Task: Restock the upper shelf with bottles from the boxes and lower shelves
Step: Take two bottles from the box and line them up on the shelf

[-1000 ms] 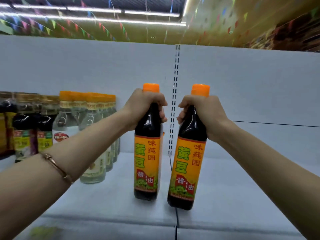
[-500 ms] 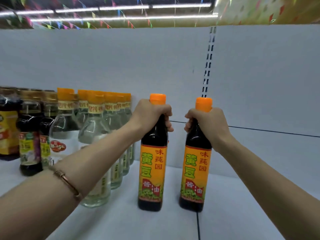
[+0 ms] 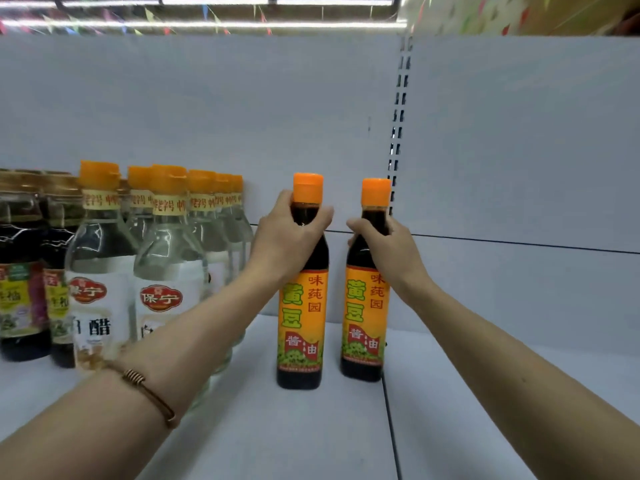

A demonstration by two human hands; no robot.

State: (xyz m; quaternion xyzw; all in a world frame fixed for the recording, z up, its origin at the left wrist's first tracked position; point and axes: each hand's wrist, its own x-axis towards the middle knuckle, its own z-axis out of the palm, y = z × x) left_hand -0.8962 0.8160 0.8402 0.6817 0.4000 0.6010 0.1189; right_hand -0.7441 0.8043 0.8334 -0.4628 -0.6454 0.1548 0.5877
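A white metal store shelf (image 3: 311, 427) runs across the view, backed by a pale panel with a slotted upright (image 3: 398, 140), under ceiling strip lights hung with small coloured flags.

Two dark soy sauce bottles with orange caps and orange-yellow labels stand upright on the shelf near its middle, long axes vertical, caps pointing up, labels facing the camera. The left soy sauce bottle (image 3: 302, 320) sits slightly nearer; the right soy sauce bottle (image 3: 365, 317) stands just beside it with a narrow gap, its base close to the seam between two shelf boards. Both bases appear to rest on the shelf surface.

The left hand (image 3: 284, 237) is curled around the neck and shoulder of the left bottle, thumb and fingers wrapped just below the cap. The right hand (image 3: 384, 247) grips the neck of the right bottle in the same way, fingers closed round the dark glass under the cap. A thin gold-coloured bangle (image 3: 149, 393) circles the left forearm.

To the left of the held bottles, and partly behind the left forearm, stand rows of clear white vinegar bottles with orange caps and white labels bearing a red logo (image 3: 104, 271), reaching back toward the panel. Farther left, at the frame edge, are dark sauce bottles with gold-toned lids and multicoloured labels (image 3: 20, 271). The shelf to the right of the slotted upright shows only bare white board.
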